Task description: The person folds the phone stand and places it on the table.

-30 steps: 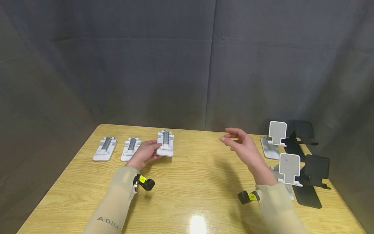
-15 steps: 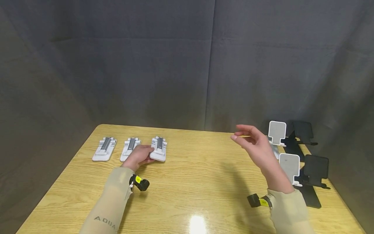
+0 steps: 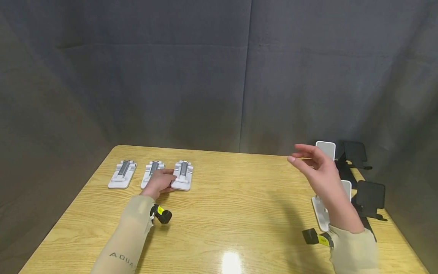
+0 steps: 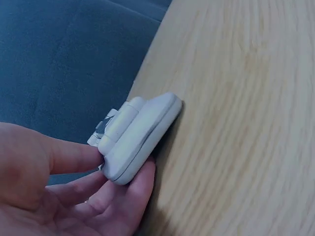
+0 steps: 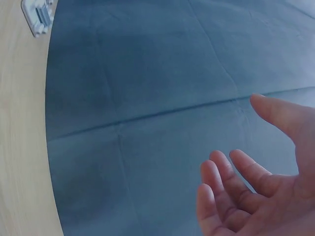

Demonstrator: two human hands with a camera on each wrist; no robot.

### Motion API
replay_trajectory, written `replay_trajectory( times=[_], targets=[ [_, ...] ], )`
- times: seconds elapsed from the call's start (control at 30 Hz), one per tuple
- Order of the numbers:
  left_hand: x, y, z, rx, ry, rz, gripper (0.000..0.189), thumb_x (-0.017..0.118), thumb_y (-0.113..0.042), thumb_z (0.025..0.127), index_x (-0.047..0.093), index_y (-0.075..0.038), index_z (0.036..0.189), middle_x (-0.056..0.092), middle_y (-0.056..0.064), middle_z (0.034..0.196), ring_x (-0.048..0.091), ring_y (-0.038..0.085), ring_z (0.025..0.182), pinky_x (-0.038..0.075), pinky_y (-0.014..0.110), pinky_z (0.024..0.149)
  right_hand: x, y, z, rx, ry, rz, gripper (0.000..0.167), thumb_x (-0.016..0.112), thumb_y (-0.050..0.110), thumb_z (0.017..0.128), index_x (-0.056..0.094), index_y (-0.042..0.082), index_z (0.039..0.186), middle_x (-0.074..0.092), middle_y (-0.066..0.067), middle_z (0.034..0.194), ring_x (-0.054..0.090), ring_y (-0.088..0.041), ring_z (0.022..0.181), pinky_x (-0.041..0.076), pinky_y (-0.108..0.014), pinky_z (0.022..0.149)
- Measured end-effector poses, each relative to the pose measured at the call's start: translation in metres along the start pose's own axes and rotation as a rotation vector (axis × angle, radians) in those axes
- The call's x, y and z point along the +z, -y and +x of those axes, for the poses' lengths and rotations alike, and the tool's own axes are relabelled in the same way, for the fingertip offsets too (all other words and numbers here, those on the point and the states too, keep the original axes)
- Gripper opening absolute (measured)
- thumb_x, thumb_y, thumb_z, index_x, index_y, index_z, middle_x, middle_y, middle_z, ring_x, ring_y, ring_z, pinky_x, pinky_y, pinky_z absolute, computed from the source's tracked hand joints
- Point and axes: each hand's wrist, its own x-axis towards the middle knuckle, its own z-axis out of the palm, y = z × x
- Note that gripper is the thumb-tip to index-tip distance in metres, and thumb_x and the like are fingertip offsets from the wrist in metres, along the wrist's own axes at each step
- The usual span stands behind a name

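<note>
My left hand (image 3: 160,182) pinches the left edge of a folded white phone stand (image 3: 182,175), thumb on top and fingers beneath. In the left wrist view this folded stand (image 4: 140,135) is at the table surface, its near edge between thumb and fingers. Two more folded white stands lie to its left, one at the far left (image 3: 122,174) and a middle one (image 3: 148,176) partly behind my left hand. My right hand (image 3: 319,171) hovers at the right with loosely bent fingers, holding nothing. It hides parts of the unfolded white stands.
Unfolded stands stand at the right: a rear white one (image 3: 326,149), a front white one (image 3: 319,213), a rear black one (image 3: 355,153) and a front black one (image 3: 370,198). A dark curtain (image 3: 171,76) hangs behind the wooden table (image 3: 232,213).
My left hand has moved left and down, bringing the folded phone stand from above the table down to it, beside the middle one. My right hand has moved right, towards the unfolded stands.
</note>
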Motion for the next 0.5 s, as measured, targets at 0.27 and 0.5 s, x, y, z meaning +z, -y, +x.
replay_trajectory(
  times=[0.27, 0.5],
  targets=[
    [-0.002, -0.002, 0.001, 0.017, -0.030, 0.042, 0.045, 0.053, -0.006, 0.102, 0.047, 0.012, 0.143, 0.060, 0.026, 0.124, 0.062, 0.011, 0.075, 0.060, 0.026, 0.066, -0.027, -0.011, -0.007, 0.074, -0.089, 0.001, 0.058, 0.070, 0.041, 0.098, 0.053, 0.013, 0.146, 0.061, 0.003, 0.117, 0.056, -0.008, 0.104, 0.044, -0.017, 0.078],
    [-0.001, -0.007, -0.004, 0.044, -0.054, 0.193, 0.049, 0.060, -0.017, 0.101, 0.052, 0.013, 0.139, 0.055, 0.029, 0.133, 0.062, 0.024, 0.096, 0.059, 0.032, 0.076, -0.049, -0.032, -0.014, 0.220, -0.172, -0.138, 0.069, 0.068, 0.051, 0.095, 0.050, 0.011, 0.149, 0.060, 0.003, 0.116, 0.053, 0.002, 0.097, 0.042, -0.018, 0.074]
  ],
)
